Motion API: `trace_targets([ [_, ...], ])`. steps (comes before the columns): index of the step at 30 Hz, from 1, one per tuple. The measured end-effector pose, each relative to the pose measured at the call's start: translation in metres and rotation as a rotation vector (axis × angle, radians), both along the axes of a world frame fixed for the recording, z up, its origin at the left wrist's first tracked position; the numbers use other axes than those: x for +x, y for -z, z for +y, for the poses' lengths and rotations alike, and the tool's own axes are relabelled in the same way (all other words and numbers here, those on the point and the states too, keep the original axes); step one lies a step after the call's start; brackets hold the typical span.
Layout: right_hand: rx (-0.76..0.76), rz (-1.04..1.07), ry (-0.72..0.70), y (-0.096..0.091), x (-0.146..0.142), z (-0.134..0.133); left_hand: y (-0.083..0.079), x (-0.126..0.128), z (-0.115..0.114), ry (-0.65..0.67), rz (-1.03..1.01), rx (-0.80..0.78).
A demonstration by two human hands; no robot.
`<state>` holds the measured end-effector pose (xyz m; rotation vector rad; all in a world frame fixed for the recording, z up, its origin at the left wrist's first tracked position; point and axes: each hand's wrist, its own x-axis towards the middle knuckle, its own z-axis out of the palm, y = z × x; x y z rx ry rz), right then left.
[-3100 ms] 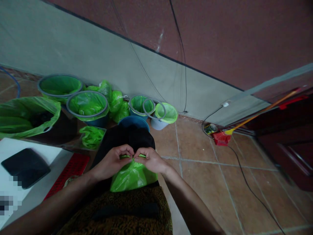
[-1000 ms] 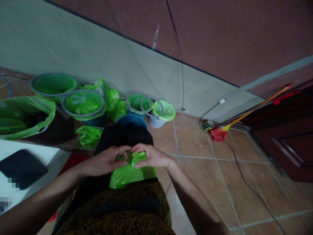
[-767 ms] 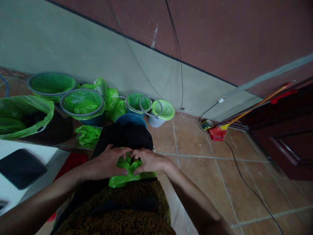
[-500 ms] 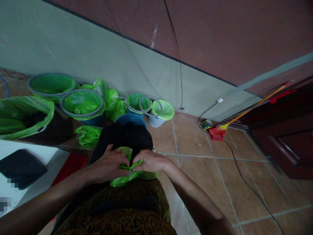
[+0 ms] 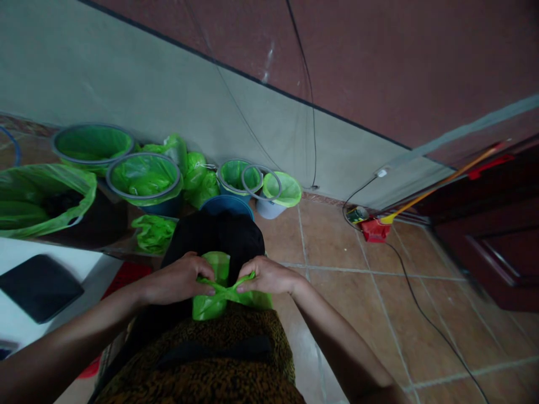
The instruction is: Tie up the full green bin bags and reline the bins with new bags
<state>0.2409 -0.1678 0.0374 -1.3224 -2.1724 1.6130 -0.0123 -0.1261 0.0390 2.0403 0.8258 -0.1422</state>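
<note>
On my lap lies a green plastic bag (image 5: 209,306), its middle gathered into a twisted band between my hands. My left hand (image 5: 185,279) pinches one side of the band. Opposite it, my right hand (image 5: 261,275) grips the other side, with a short green end poking up past the fingers. Part of the bag hangs over my dark trouser leg and patterned top. Just beyond my knees, a blue bucket (image 5: 227,205) stands on the floor, partly hidden by my legs.
Along the wall stand several bins with green liners, such as a round bin (image 5: 144,197) and a white bin (image 5: 269,210). Crumpled green bags (image 5: 155,234) lie at left. A white table (image 5: 90,269) holds a dark flat object (image 5: 40,287). A red dustpan (image 5: 375,230) and cable lie at right.
My hands have moved apart, drawing the gathered green band out longer between them. The view has shifted slightly; the bins stand as before.
</note>
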Motion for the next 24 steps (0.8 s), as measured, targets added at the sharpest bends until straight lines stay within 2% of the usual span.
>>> trace_targets([
  [7, 0.030, -0.116, -0.070, -0.019, -0.018, -0.003, -0.011, 0.005, -0.008, 0.077, -0.082, 0.082],
  [11, 0.019, -0.166, -0.125, -0.017, -0.026, -0.006, -0.018, 0.008, -0.013, 0.100, -0.068, 0.088],
  [16, -0.009, -0.146, -0.063, -0.016, -0.026, -0.009, -0.025, 0.012, -0.018, 0.096, -0.032, 0.073],
  [24, -0.068, -0.167, -0.054, -0.020, -0.029, -0.009, -0.019, 0.019, -0.028, 0.123, 0.089, 0.073],
])
